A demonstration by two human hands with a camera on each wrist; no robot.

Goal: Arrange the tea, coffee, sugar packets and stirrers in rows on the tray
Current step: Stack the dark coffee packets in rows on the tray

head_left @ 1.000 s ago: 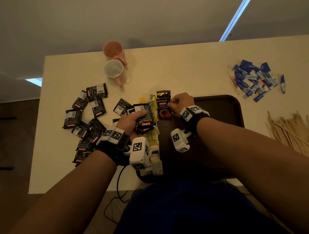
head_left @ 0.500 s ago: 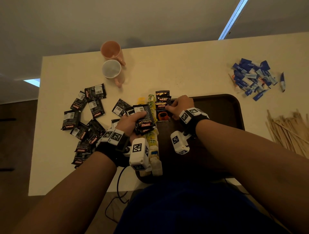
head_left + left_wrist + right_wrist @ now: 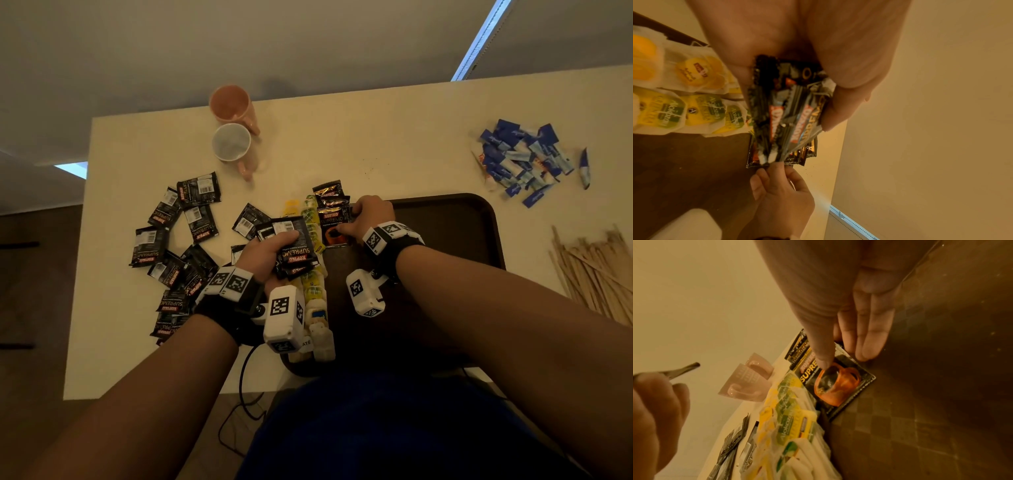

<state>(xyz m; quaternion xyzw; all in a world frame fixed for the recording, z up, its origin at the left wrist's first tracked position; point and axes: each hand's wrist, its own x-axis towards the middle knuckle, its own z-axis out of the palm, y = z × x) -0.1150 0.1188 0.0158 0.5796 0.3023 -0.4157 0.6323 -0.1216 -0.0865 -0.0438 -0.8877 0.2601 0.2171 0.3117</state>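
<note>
A person's left hand (image 3: 270, 255) grips a stack of black coffee packets (image 3: 294, 248) above the brown tray's (image 3: 479, 219) left edge. The right hand (image 3: 371, 216) presses straight fingers on a coffee packet (image 3: 334, 226) lying at the tray's far left corner, beside a row of tea bags (image 3: 313, 284). Sugar packets (image 3: 520, 161) and wooden stirrers (image 3: 596, 270) lie on the table (image 3: 376, 137) to the right of the tray.

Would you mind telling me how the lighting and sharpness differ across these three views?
Head view: dim but fairly sharp, with edges bowed by the wide lens. Left wrist view: amber cast, tea packets smeared at the left edge. Right wrist view: same cast, the left hand a soft blur, the coffee packet crisp.
</note>
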